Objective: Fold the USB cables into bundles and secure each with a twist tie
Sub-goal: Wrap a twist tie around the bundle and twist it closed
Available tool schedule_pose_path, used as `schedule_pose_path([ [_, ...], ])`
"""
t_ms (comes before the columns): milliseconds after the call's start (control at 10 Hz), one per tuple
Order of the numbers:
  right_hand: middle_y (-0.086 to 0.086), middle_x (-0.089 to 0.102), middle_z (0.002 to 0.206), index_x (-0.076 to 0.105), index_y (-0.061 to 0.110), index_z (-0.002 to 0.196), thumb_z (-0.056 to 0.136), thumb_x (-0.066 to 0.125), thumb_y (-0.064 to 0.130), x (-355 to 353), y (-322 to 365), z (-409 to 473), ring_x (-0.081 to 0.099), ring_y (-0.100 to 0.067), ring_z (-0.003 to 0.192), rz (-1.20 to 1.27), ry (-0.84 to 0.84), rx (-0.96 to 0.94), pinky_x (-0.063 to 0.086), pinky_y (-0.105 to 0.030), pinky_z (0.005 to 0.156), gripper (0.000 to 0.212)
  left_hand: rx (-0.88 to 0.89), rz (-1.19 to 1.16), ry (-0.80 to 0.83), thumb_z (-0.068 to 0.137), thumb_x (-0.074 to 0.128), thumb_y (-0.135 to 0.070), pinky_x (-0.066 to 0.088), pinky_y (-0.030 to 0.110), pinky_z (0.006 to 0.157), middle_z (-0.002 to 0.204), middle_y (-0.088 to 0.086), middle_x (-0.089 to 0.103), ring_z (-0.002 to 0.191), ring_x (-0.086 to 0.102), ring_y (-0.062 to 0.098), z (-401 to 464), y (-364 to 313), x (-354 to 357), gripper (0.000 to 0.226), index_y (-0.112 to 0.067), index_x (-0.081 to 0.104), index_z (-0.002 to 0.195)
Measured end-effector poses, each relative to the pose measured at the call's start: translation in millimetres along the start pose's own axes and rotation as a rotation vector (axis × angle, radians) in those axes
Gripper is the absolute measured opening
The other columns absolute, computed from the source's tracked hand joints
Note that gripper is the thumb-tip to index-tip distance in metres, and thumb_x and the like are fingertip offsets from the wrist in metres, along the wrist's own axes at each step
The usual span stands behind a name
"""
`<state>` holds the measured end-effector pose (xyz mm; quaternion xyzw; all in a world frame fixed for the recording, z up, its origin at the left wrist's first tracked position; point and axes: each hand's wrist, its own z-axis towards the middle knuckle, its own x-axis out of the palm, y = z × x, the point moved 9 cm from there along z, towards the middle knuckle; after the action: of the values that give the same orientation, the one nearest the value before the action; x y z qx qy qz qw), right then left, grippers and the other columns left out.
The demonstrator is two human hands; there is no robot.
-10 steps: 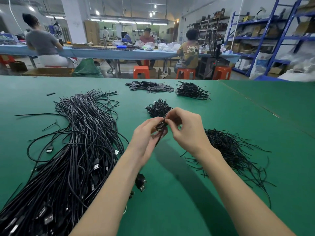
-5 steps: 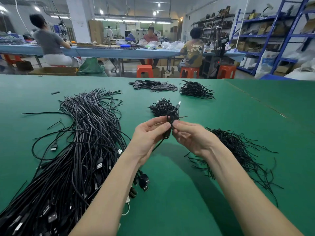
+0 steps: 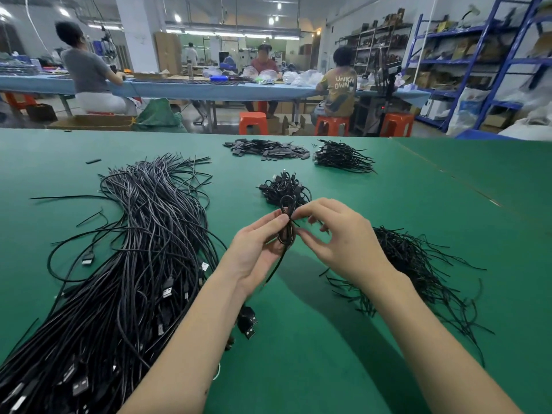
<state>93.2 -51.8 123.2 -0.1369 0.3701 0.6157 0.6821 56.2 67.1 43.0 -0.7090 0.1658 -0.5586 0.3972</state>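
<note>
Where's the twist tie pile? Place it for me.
In the head view, the twist tie pile lies on the green table, right of centre, just beyond the right hand.

This is a big work room, like a small factory. A long green table (image 3: 388,180) holds a huge heap of black cables (image 3: 125,264) and smaller piles. Other people (image 3: 86,70) sit on orange stools (image 3: 252,122) at a long blue table (image 3: 179,88) with bags of parts. Tall blue shelves (image 3: 484,61) full of boxes stand by the wall. Strip lights (image 3: 233,32) hang overhead.
</note>
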Motion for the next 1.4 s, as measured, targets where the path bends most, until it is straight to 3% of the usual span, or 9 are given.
schedule_pose_path([
  [200, 0.023, 0.065, 0.080, 0.075, 0.025, 0.092, 0.089, 0.077, 0.025, -9, -7, 2, 0.063, -0.007, 0.077, 0.108, -0.082, 0.076, 0.052, -0.025, 0.064, 0.003, -0.060, 0.010, 0.075, 0.077, 0.069, -0.008, 0.057, 0.024, 0.066, 0.088, 0.010, 0.072, 0.070, 0.064, 0.014, -2, 7, 4, 0.033, -0.003, 0.069, 0.110],
  [300, 0.013, 0.071, 0.073, 0.077, 0.018, 0.082, 0.086, 0.078, 0.017, 14, -33, -4, 0.062, -0.004, 0.066, 0.521, -0.015, 0.463, 0.048, -0.017, 0.058, 0.004, 0.018, 0.141, 0.093, 0.075, 0.074, -0.014, 0.053, 0.025, 0.079, 0.101, 0.008, 0.074, 0.081, 0.066, 0.013, -3, -1, 3, 0.040, -0.007, 0.071, 0.114],
  [400, -0.003, 0.066, 0.070, 0.075, 0.006, 0.071, 0.075, 0.077, 0.007, 64, -32, -35, 0.054, -0.008, 0.056, 1.503, 0.201, 1.137, 0.045, -0.012, 0.043, 0.005, 0.182, 0.339, 0.105, 0.070, 0.079, -0.020, 0.053, 0.023, 0.082, 0.105, 0.005, 0.076, 0.092, 0.070, 0.012, -6, -17, 6, 0.034, -0.017, 0.077, 0.104],
  [500, -0.005, 0.065, 0.071, 0.073, 0.003, 0.071, 0.072, 0.076, 0.005, 70, -24, -42, 0.054, -0.007, 0.052, 1.716, 0.243, 1.285, 0.044, -0.009, 0.040, 0.004, 0.255, 0.437, 0.087, 0.069, 0.080, -0.022, 0.056, 0.024, 0.084, 0.104, 0.003, 0.076, 0.096, 0.070, 0.013, -9, -25, 9, 0.032, -0.021, 0.077, 0.101],
  [700, 0.016, 0.071, 0.099, 0.068, 0.029, 0.108, 0.084, 0.080, 0.018, 0, -31, -2, 0.066, -0.007, 0.070, 0.391, 0.094, 0.335, 0.054, -0.021, 0.063, 0.029, 0.004, 0.240, -0.014, 0.070, 0.078, -0.021, 0.047, 0.024, 0.068, 0.085, 0.005, 0.071, 0.072, 0.063, 0.014, -4, -1, -4, 0.039, -0.012, 0.072, 0.107],
  [1000, 0.018, 0.068, 0.096, 0.075, 0.030, 0.101, 0.091, 0.070, 0.041, -18, -1, -4, 0.059, -0.006, 0.063, 0.019, -0.038, -0.039, 0.053, -0.033, 0.058, 0.016, -0.061, 0.178, 0.046, 0.073, 0.076, -0.021, 0.053, 0.024, 0.069, 0.083, 0.005, 0.068, 0.068, 0.061, 0.013, -3, 3, -3, 0.046, -0.006, 0.067, 0.116],
  [1100, 0.016, 0.070, 0.083, 0.075, 0.026, 0.086, 0.089, 0.076, 0.031, -12, -6, -6, 0.059, -0.007, 0.060, 0.050, -0.117, 0.079, 0.048, -0.025, 0.058, 0.006, -0.017, 0.198, 0.042, 0.074, 0.075, -0.019, 0.050, 0.023, 0.070, 0.088, 0.002, 0.071, 0.072, 0.063, 0.009, -4, 1, -1, 0.042, -0.010, 0.068, 0.115],
  [1300, 0.001, 0.061, 0.065, 0.070, 0.007, 0.068, 0.080, 0.072, 0.012, 83, -22, -53, 0.049, -0.004, 0.045, 1.757, 0.154, 1.379, 0.034, -0.010, 0.034, 0.013, 0.097, 0.332, 0.006, 0.068, 0.077, -0.025, 0.052, 0.018, 0.069, 0.095, -0.001, 0.075, 0.082, 0.068, 0.009, -6, -11, 2, 0.043, -0.016, 0.069, 0.109],
  [1400, 0.006, 0.068, 0.076, 0.072, 0.016, 0.086, 0.088, 0.074, 0.024, 66, -37, -44, 0.055, -0.006, 0.051, 1.259, 0.217, 1.088, 0.040, -0.015, 0.042, 0.008, 0.049, 0.310, -0.012, 0.068, 0.077, -0.023, 0.050, 0.017, 0.061, 0.089, 0.001, 0.074, 0.073, 0.067, 0.010, -7, -9, -2, 0.039, -0.016, 0.071, 0.106],
])
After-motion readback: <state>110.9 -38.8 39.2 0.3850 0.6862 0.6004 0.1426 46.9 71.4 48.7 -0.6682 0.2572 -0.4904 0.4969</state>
